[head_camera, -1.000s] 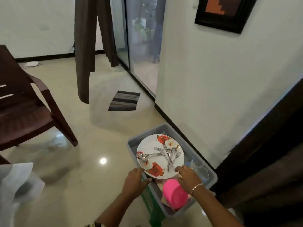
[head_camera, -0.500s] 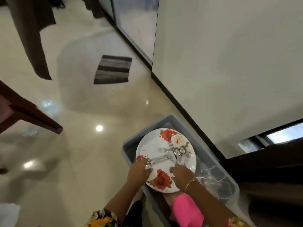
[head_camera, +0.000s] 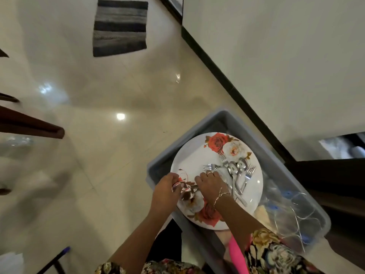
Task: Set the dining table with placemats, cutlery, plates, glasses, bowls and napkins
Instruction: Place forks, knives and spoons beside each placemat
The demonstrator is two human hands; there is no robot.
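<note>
Cutlery (head_camera: 237, 171) on floral plate (head_camera: 193, 155), handles beneath right grip (head_camera: 210, 184).

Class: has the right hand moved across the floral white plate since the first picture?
Yes: the right hand went from the plate rim inward onto the steel cutlery.

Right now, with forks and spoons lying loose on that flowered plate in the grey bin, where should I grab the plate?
Grip the plate by its rim on two opposite sides, coming down from above with thumbs on top. It lies roughly flat in the grey bin with loose cutlery on it, so it probably needs lifting level.
</note>
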